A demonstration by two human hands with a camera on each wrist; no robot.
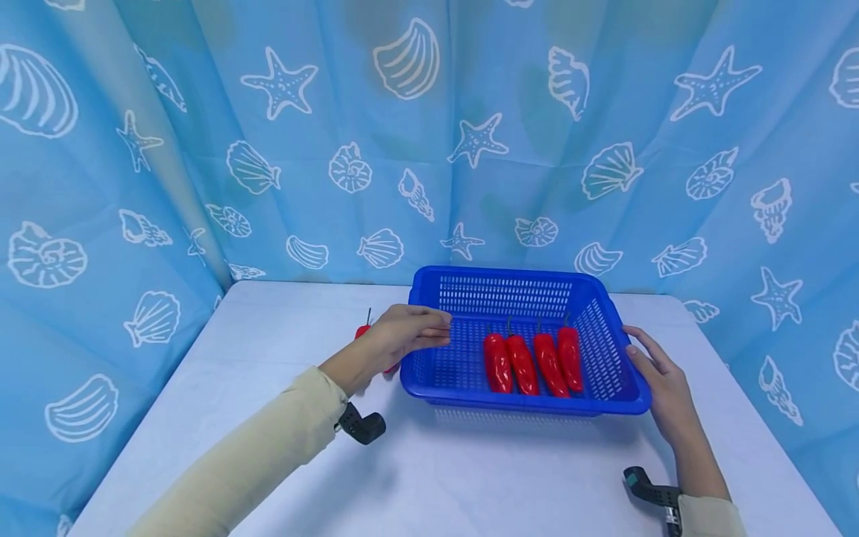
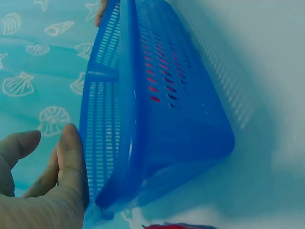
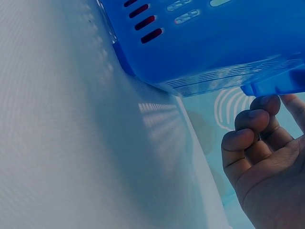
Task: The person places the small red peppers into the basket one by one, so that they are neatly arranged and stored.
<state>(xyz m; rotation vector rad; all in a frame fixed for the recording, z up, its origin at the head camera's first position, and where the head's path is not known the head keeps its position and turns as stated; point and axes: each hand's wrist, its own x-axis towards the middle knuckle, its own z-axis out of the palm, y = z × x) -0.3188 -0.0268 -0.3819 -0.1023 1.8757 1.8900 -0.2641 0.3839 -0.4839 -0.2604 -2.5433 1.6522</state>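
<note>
A blue plastic basket (image 1: 523, 406) with slotted walls stands on the table. Several red chili peppers (image 1: 522, 364) lie side by side in its right half, stems toward the back wall. Over the basket's left rim reaches my left hand (image 1: 406, 332); in the left wrist view its thumb and fingers are apart with nothing between them. My right hand (image 1: 667, 391) holds the basket's right rim, its bent fingers (image 3: 238, 148) against the rim from outside. Partly hidden behind the left hand, another red pepper (image 1: 362, 330) lies on the table.
A white cloth-covered table (image 1: 268, 335) carries everything. Behind it and along both sides hangs a blue curtain (image 1: 470, 186) printed with white shells and starfish. Each wrist wears a black camera mount, one seen below the left sleeve (image 1: 268, 440).
</note>
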